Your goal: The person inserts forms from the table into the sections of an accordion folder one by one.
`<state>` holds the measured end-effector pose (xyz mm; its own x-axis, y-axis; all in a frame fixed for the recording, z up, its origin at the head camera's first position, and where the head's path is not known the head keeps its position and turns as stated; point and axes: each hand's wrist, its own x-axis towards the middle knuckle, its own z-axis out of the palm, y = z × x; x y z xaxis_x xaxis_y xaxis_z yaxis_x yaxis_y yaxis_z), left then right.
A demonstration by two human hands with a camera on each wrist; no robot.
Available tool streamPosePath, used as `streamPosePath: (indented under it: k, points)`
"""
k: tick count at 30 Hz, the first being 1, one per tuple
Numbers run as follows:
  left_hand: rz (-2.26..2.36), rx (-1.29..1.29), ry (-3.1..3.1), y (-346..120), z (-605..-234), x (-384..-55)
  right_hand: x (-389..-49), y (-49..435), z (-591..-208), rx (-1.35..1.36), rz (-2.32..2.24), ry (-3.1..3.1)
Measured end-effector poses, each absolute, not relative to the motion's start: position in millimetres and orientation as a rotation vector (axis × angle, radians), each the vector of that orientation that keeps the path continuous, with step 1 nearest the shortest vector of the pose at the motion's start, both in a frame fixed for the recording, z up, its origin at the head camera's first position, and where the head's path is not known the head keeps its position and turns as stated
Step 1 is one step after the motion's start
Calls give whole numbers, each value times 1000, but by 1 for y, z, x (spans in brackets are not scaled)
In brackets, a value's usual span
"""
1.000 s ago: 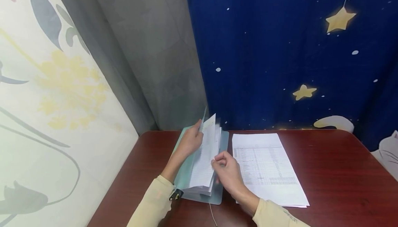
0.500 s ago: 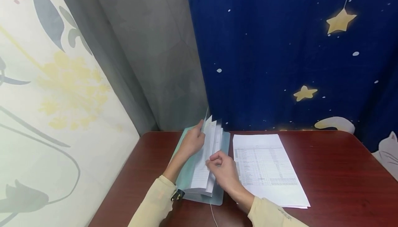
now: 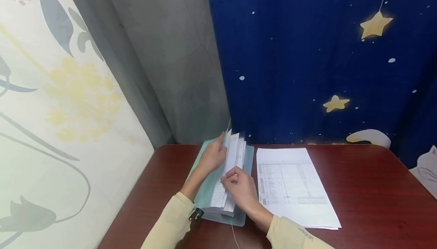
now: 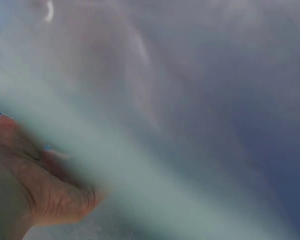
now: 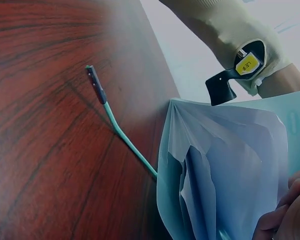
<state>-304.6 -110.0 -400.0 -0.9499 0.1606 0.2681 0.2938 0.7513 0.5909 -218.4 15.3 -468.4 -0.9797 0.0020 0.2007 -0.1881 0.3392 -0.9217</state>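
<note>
A light teal folder [image 3: 201, 194] stands open on the table, holding clear sleeves and several white paper sheets [image 3: 233, 150] fanned upward. My left hand [image 3: 213, 156] grips the raised cover and sleeves near their upper edge. In the left wrist view that hand [image 4: 50, 192] is partly covered by a blurred clear sheet. My right hand [image 3: 241, 190] pinches the near page's free edge between thumb and forefinger. The right wrist view shows its curled fingers [image 5: 282, 212] beside the bulging pages [image 5: 240, 160]; their tips are partly out of frame.
To the right lies a stack of printed paper [image 3: 290, 180] bearing a table. A thin cord [image 5: 122, 134] with a dark tip trails from the folder over the reddish-brown table [image 3: 368, 188]. A patterned white panel [image 3: 78, 127] rises at left, with a blue curtain [image 3: 290, 52] behind.
My right hand has moved left, bringing the pinched page edge toward the left hand. More sheets behind it now show. The left hand has kept its grip with little movement.
</note>
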Motion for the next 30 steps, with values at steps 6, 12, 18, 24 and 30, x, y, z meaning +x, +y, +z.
streamPosePath:
  k: [6, 12, 18, 24, 30]
  points:
    - [-980, -357, -2745, -109, -400, -305, -218, 17, -468, 171, 1711, -2437]
    - [-1019, -355, -2732, -110, -400, -302, -216, 21, -471, 163, 1692, -2433]
    - [-1048, -358, -2734, -111, -400, -301, -210, 29, -467, 149, 1664, -2407]
    - [-1082, -336, -2750, -113, -401, -303, -202, 41, -452, 225, 1810, -2331]
    - [-1127, -327, -2747, -114, -400, -303, -190, 51, -437, 278, 1921, -2283]
